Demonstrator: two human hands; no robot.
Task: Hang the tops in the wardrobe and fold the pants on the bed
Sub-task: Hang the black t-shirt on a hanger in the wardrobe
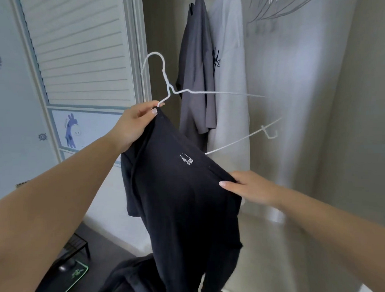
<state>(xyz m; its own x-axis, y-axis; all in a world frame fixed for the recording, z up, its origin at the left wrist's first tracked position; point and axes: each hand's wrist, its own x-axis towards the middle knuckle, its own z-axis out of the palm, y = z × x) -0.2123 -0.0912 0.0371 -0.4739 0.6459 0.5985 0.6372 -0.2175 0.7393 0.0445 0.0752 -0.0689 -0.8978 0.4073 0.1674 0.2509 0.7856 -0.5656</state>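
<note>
Louvred white door [79, 51] (giraffe sticker [71, 131] below), dark floor [107, 242]

Matt black cloth, soft and creased, with a small white print: black top [180, 190]. Thin white hanger [167, 90], wire-like, coating faintly ribbed at the twisted neck. Grey top [195, 80]: smooth matt cloth. White top [228, 68]: matt cloth, dark print. Wardrobe door [79, 51]: painted white slats, satin finish, cartoon sticker below.
</note>
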